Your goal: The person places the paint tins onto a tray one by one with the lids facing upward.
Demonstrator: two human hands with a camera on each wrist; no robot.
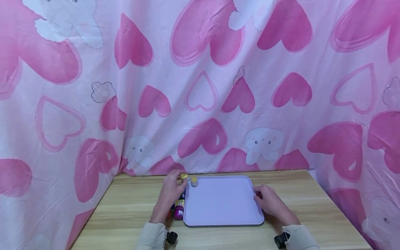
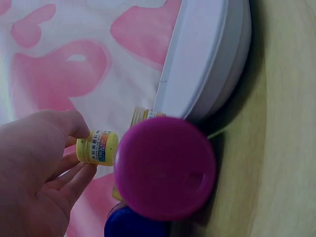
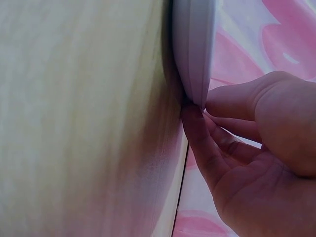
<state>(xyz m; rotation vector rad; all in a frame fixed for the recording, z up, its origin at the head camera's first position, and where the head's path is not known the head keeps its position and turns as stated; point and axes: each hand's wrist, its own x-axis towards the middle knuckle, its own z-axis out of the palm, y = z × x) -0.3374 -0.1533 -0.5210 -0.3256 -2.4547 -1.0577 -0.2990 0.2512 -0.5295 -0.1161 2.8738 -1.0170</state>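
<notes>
My left hand (image 1: 170, 189) pinches a small yellow paint jar (image 2: 98, 147) between thumb and fingers, beside the far left corner of the tray. A pale lilac tray (image 1: 222, 201) lies on the table. At its right rim, my right hand (image 1: 271, 200) holds the edge, thumb on the rim and a finger at the underside, as the right wrist view shows. Another small jar with a yellow lid (image 1: 194, 181) stands in the tray's far left corner.
Along the tray's left side sit several paint jars, among them a purple one (image 1: 178, 213) and a yellow one (image 1: 179, 203). A blue lid (image 2: 133, 223) shows in the left wrist view. A pink heart-print curtain (image 1: 203, 86) hangs behind the wooden table (image 1: 300, 194).
</notes>
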